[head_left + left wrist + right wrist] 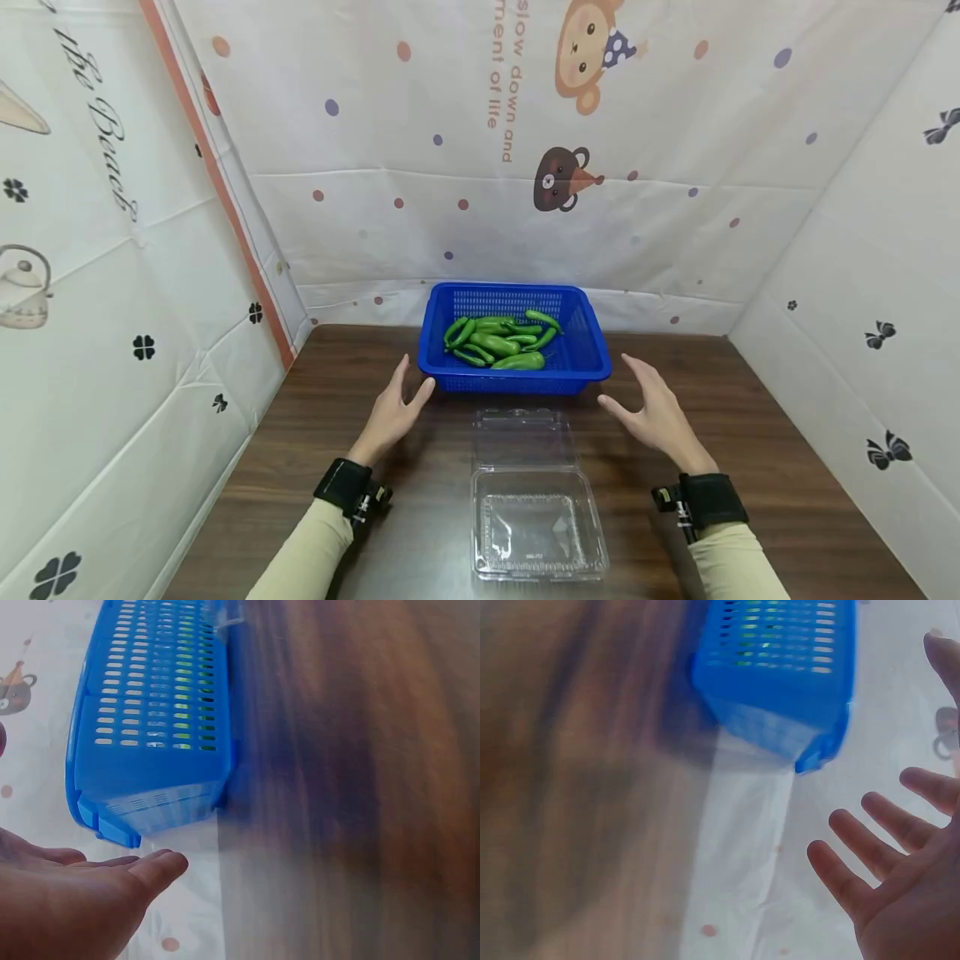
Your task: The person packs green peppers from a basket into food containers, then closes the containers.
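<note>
Clear plastic clamshell (537, 521) lies open nearest me on the table (787, 467). My left hand (392, 414) and right hand (654, 412) are spread, empty, flanking the blue basket (581, 354) of peppers (501, 340) without touching it. An uneven grab could tip peppers out. Dark wood surface; printed cloth walls behind.

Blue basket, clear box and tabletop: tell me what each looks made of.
Blue basket: likely moulded plastic, matte, going by its uniform colour and slotted walls. Clear box: thin see-through plastic, glossy, with glare along its ribs and hinged lid. Tabletop: dark wood or wood-look laminate, streaked grain, slight sheen.
</note>
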`<action>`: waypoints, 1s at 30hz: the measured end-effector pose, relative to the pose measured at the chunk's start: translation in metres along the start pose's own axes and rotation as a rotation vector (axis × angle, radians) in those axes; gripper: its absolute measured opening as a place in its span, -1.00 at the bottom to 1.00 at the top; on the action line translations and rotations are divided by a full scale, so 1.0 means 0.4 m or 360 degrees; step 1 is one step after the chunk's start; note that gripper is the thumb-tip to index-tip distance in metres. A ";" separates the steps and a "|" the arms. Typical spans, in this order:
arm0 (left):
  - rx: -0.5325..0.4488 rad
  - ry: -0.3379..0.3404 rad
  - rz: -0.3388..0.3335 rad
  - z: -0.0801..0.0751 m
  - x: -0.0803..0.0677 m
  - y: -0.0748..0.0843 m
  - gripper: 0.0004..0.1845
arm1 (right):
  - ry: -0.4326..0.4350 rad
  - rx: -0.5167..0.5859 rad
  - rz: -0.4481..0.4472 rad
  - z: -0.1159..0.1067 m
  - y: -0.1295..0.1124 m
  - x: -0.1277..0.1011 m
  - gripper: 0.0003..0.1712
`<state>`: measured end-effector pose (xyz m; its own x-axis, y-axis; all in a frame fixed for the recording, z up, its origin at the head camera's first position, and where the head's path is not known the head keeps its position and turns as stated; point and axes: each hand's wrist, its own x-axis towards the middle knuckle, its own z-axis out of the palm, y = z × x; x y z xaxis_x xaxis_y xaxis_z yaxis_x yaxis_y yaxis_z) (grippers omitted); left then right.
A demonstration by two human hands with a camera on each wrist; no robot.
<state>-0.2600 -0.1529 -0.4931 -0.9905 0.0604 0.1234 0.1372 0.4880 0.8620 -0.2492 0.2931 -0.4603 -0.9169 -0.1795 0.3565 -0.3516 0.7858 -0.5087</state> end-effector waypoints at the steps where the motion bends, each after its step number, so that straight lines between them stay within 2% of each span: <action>1: -0.0055 -0.0003 -0.0014 0.000 0.002 -0.001 0.02 | 0.0005 -0.0011 -0.0013 -0.002 -0.007 0.007 0.00; 5: -0.0219 -0.0015 -0.0062 -0.002 0.016 0.004 0.02 | -0.0024 -0.0047 -0.0059 -0.009 -0.034 0.042 0.02; 11: -0.0379 -0.0003 -0.0136 -0.009 0.059 0.020 0.00 | -0.0175 -0.0096 -0.0188 -0.039 -0.084 0.127 0.03; 15: -0.0420 0.0035 -0.0166 -0.013 0.084 0.031 0.00 | -0.0293 -0.0135 -0.0282 -0.053 -0.127 0.202 0.02; 18: -0.0447 0.0012 -0.0179 -0.013 0.102 0.039 -0.03 | -0.0382 -0.0167 -0.0326 -0.058 -0.153 0.259 0.00; 25: -0.0689 -0.0056 -0.0261 -0.005 0.127 0.039 -0.11 | -0.0571 -0.0288 -0.0349 -0.045 -0.190 0.373 -0.05; 30: -0.0789 -0.0064 -0.0299 -0.004 0.135 0.024 -0.17 | -0.0638 -0.0372 -0.0454 -0.015 -0.221 0.442 -0.09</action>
<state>-0.3124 -0.1466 -0.4774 -0.9966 0.0497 -0.0664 -0.0652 0.0242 0.9976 -0.3792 0.1955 -0.3476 -0.8073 -0.5807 0.1047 -0.5877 0.7753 -0.2314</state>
